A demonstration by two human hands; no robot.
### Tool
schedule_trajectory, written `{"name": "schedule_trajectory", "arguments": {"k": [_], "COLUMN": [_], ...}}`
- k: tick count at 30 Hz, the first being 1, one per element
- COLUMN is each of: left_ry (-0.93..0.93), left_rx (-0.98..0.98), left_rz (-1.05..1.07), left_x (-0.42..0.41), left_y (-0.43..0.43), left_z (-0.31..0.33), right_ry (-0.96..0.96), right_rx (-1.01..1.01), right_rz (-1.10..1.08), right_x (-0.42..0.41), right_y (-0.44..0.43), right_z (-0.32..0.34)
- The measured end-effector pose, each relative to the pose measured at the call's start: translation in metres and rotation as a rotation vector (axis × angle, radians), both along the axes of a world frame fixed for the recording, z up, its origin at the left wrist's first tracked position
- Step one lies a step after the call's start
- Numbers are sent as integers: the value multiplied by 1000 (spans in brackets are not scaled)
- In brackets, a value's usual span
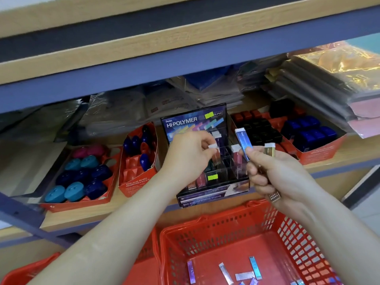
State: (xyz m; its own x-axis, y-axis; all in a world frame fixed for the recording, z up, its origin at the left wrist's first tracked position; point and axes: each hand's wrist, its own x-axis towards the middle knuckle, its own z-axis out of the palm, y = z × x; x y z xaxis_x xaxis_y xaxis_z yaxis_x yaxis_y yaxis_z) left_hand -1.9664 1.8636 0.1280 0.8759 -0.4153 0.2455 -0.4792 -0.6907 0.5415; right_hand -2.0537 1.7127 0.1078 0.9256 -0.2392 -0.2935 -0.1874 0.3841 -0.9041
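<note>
Restocking, I think: my left hand (189,155) pinches a slim eraser (213,145) over the Hi-Polymer display box (205,120). My right hand (277,173) grips a blue eraser (243,142). Next, lower it straight.

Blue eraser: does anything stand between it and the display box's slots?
Nothing visible at the right-side slots of the display box beside the right hand's blue eraser. The left hand, pinching a white-tipped eraser, hangs over the left slots.

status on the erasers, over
Left hand pinches eraser over display box. Right hand holds blue eraser, pale eraser. Red basket below, nothing between.
</note>
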Motion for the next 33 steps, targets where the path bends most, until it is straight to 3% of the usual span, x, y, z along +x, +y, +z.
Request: {"name": "schedule_trajectory", "arguments": {"k": [6, 12, 15, 18, 20, 22, 26, 33], "left_ry": [-220, -268, -112, 311, 479, 499, 417, 278], "left_rx": [251, 391, 154, -363, -451, -398, -374, -542], "left_rz": [-51, -66, -22, -81, -196, -285, -247, 68], "left_x": [4, 3, 0, -5, -7, -5, 1, 20], "left_y": [-12, -16, -12, -4, 2, 7, 15, 46], "left_z": [-12, -12, -4, 14, 23, 29, 33, 37], "right_ry": [25, 8, 15, 31, 48, 66, 64, -7], "right_rx": [33, -17, -68, -82, -17, 90, 248, 436], "right_rz": [-6, 42, 63, 102, 168, 251, 357, 100], "right_x": [0, -1, -2, -1, 1, 3, 6, 2], "right_y": [-5, -7, -7, -7, -7, -6, -4, -8], "right_z": [0, -2, -2, -4, -5, -5, -5, -1]}}
